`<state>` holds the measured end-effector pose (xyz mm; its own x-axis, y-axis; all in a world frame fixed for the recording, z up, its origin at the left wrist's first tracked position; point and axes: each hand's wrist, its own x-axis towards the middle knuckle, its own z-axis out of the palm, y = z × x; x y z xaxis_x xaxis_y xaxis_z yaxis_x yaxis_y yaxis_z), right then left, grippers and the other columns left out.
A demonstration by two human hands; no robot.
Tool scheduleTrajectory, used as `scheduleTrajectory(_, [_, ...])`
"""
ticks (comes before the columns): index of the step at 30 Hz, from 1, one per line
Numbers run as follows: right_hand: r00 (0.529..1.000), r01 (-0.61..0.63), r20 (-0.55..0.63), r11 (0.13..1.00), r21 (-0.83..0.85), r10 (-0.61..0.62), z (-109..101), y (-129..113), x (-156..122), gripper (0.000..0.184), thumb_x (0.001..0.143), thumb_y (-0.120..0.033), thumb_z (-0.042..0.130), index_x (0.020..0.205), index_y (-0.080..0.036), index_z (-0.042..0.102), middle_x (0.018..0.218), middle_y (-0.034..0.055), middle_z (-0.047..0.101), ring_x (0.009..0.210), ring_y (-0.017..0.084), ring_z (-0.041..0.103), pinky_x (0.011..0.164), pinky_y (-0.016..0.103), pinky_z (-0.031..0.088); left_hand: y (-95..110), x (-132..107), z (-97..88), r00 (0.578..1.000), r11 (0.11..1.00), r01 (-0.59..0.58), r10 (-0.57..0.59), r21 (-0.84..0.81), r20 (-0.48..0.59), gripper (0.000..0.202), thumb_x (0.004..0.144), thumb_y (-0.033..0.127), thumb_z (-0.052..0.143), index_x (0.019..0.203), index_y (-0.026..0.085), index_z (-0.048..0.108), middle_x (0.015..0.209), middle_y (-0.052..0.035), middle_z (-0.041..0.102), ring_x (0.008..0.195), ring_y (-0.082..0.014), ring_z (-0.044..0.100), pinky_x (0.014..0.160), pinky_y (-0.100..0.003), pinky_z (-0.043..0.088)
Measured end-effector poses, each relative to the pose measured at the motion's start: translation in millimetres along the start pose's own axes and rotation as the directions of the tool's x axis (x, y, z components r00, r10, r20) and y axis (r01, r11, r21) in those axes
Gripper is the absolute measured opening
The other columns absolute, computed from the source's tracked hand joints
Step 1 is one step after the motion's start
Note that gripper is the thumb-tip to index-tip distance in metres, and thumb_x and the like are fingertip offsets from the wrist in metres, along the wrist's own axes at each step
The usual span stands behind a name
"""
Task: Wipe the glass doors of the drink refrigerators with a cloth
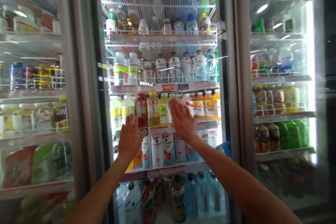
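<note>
I face an open drinks fridge with wire shelves full of bottles. My left hand is raised flat with fingers stretched out, in front of the white cans and just below a red bottle. My right hand reaches further in, fingers extended toward the top of a pale yellow-green bottle on the middle shelf; its fingertips are smeared by motion. Neither hand holds anything that I can see.
Orange juice bottles stand right of my right hand. Blue water bottles and dark bottles fill the bottom shelf. The fridge door frame stands at left, and closed glass-door fridges flank both sides.
</note>
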<state>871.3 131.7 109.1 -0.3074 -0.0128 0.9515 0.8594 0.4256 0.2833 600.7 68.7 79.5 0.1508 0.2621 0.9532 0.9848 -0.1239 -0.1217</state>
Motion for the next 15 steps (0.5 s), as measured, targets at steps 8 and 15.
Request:
scheduleTrajectory(8, [0.950, -0.228, -0.217, 0.974, 0.008, 0.225, -1.7, 6.5, 18.9, 0.071, 0.091, -0.016, 0.035, 0.148, -0.022, -0.006, 0.154, 0.0084, 0.018, 0.142, 0.028, 0.012, 0.112, 0.057, 0.016, -14.6, -30.4, 4.7, 0.991, 0.993, -0.114, 0.115, 0.021, -0.064, 0.061, 0.092, 0.041, 0.035, 0.144, 0.013, 0.020, 0.147, -0.0182, 0.030, 0.139, -0.0265, 0.022, 0.109, -0.048, 0.028])
scheduleTrajectory(15, [0.902, 0.414, 0.097, 0.907, 0.073, -0.420, 12.5, -50.1, -14.5, 0.075, 0.085, -0.016, 0.045, 0.147, -0.033, 0.005, 0.152, -0.0058, 0.025, 0.143, 0.017, 0.010, 0.116, 0.045, 0.016, -17.1, -47.8, 5.8, 0.995, 0.996, -0.092, 0.092, 0.001, -0.049, 0.061, 0.091, 0.041, 0.036, 0.144, 0.014, 0.022, 0.146, -0.0167, 0.033, 0.138, -0.0261, 0.025, 0.110, -0.048, 0.028])
